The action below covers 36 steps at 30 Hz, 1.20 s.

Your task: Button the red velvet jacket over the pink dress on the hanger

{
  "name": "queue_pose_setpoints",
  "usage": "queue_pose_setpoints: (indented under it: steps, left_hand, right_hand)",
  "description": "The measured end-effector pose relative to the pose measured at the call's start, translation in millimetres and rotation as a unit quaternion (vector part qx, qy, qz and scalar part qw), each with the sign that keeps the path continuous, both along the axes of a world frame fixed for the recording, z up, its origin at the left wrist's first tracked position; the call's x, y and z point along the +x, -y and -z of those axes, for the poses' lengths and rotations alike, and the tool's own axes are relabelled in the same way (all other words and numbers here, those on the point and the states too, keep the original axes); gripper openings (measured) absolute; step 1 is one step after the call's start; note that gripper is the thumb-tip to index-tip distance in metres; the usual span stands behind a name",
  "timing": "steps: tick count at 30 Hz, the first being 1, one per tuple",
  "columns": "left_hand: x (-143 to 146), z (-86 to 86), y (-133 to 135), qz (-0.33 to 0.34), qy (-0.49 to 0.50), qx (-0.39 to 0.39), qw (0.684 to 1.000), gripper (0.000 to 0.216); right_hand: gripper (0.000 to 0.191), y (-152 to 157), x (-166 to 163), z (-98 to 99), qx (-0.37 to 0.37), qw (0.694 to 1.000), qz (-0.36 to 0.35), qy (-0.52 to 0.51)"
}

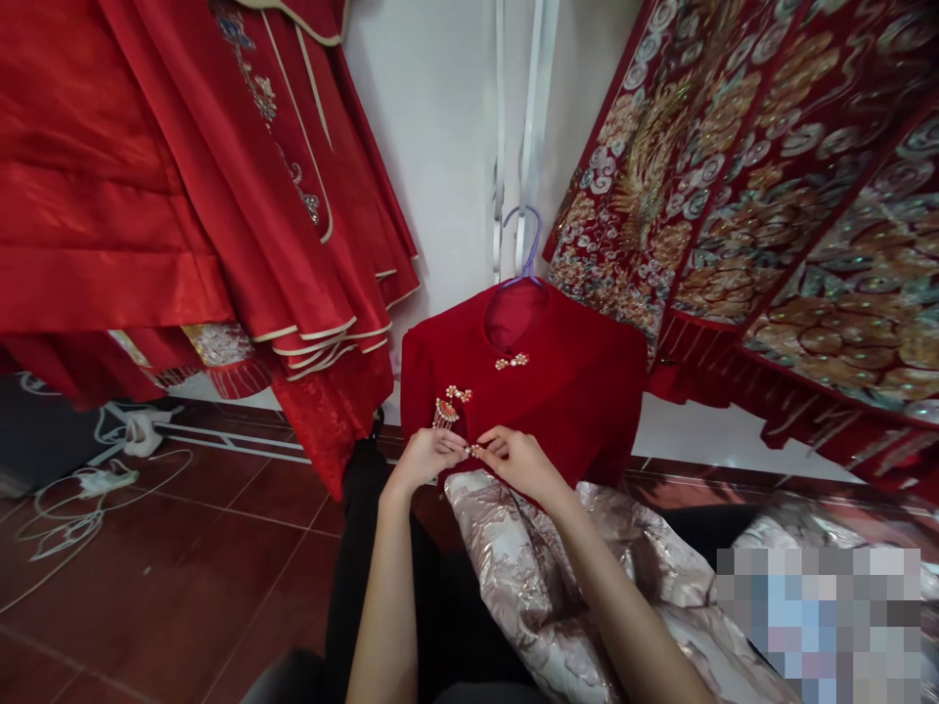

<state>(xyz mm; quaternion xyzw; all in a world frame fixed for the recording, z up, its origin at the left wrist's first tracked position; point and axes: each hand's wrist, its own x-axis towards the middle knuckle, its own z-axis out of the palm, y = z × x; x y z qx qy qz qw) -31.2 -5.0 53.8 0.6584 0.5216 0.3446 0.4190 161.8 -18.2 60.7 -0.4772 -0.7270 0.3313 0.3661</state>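
A red velvet jacket (558, 391) hangs on a purple hanger (529, 244) in front of me, its hem near my lap. It has pearl knot fastenings (512, 362) at the collar and another at the chest with a small fan tassel (445, 411). My left hand (425, 457) and my right hand (517, 458) meet at a lower pearl fastening (475, 450), fingers of both pinched on it. A pale silver brocade cloth (543, 577) lies over my lap under my forearms.
Red satin robes (183, 186) hang at the left, heavily embroidered red and gold garments (770, 196) at the right. White wall behind. Dark red tiled floor (168, 577) with white cables (80, 499) at the left. A blurred patch sits at the lower right.
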Motion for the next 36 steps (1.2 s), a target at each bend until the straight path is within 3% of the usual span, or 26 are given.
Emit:
queue_pose_setpoints:
  steps: [8, 18, 22, 27, 30, 36]
  left_hand:
    - [-1, 3.2, 0, 0.011, 0.015, 0.003, 1.0, 0.026]
    - [-1, 4.0, -1, 0.0, 0.04, 0.042, 0.998, 0.024]
    - [6, -3.0, -2, -0.04, 0.116, 0.058, 0.991, 0.038]
    - [30, -9.6, -13, -0.14, 0.324, 0.016, 0.936, 0.045]
    - [44, -9.9, -18, -0.161, 0.38, -0.031, 0.91, 0.043]
    - [47, -9.5, -20, -0.203, 0.414, -0.044, 0.886, 0.037]
  right_hand:
    - [0.013, -6, -9, 11.2, -0.057, 0.997, 0.043, -0.04]
    - [0.016, -9, -11, 16.7, -0.048, 0.996, 0.037, -0.068]
    - [0.022, -7, 6, 4.4, -0.1, 0.99, -0.042, -0.093]
    - [0.025, -2, 34, -17.2, -0.19, 0.951, -0.221, -0.1]
    - [0.027, -1, 39, -22.5, -0.196, 0.946, -0.235, -0.104]
    - [0.027, -3, 33, -17.3, -0.193, 0.948, -0.227, -0.113]
